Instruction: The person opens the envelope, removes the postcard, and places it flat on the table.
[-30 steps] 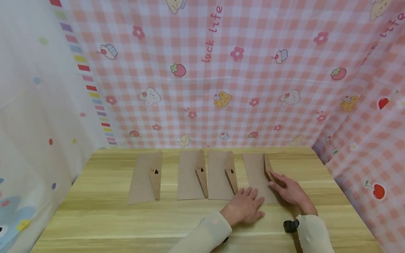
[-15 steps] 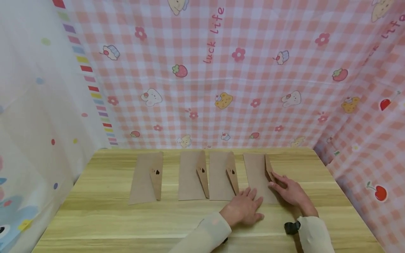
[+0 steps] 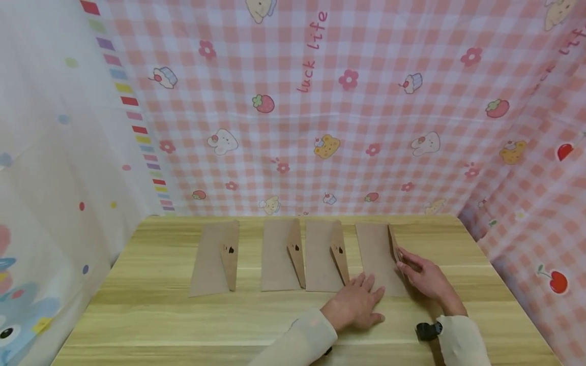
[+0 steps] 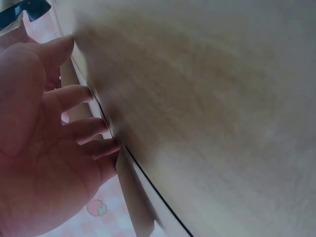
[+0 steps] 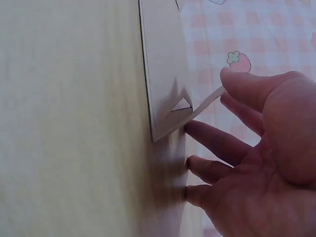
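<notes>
Four would be too exact, so several brown kraft-paper envelopes lie in a row, among them the leftmost envelope (image 3: 208, 259). At the right end, the rightmost envelope (image 3: 373, 249) has its flap (image 3: 392, 241) standing up. My right hand (image 3: 426, 277) pinches that flap's edge between thumb and index finger; in the right wrist view the other fingers spread near the table. My left hand (image 3: 354, 305) lies palm down, fingers spread, at that envelope's lower left corner, its fingertips close to the neighbouring envelope (image 3: 320, 259).
Another envelope (image 3: 279, 259) lies left of the neighbouring one. Flaps of the other envelopes are folded partly over and carry small dark prints. The wooden table (image 3: 183, 325) ends at a pink checked cloth (image 3: 284, 127) behind and right; a white cloth (image 3: 55, 168) hangs at left.
The raised flap has tipped slightly further right, with my right hand's thumb and finger moving along with it. My left hand stays in place. The head view has shifted a little.
</notes>
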`<state>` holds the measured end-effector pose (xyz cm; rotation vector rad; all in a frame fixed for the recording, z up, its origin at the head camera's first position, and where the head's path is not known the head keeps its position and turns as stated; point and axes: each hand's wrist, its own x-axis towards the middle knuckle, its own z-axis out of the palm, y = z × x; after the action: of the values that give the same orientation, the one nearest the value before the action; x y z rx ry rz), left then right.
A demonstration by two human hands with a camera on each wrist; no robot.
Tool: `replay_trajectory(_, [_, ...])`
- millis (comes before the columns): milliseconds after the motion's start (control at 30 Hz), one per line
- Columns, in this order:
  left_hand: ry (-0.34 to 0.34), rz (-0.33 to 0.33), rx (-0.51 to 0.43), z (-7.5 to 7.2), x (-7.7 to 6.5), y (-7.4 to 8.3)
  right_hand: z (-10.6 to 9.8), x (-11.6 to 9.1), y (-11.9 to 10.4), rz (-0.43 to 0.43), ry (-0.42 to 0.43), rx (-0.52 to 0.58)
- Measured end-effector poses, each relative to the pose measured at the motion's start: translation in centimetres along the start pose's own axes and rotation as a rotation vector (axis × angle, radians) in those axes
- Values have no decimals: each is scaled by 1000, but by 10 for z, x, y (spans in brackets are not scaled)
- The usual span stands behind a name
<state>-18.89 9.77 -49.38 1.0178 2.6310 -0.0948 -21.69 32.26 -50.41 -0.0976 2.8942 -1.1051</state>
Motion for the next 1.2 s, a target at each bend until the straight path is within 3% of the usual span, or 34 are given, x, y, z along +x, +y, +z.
replay_trajectory(267, [12,3,18,1,-1,0,2,-1,0,-37,39,-30])
replay_trajectory(600, [28,-4,44,1,-2,1,-1,-5,1,-243,250,-68])
replay_trajectory(733, [25,0,30,2,-2,0,-1,-6,4,-237,277,-100])
replay_trajectory(967, [22,-3,18,3,-1,-1,-2,-5,6,-198,240,-104])
replay_trajectory(1200, [18,2,-7,3,-1,-1,-6,-4,8,-215,275,-129])
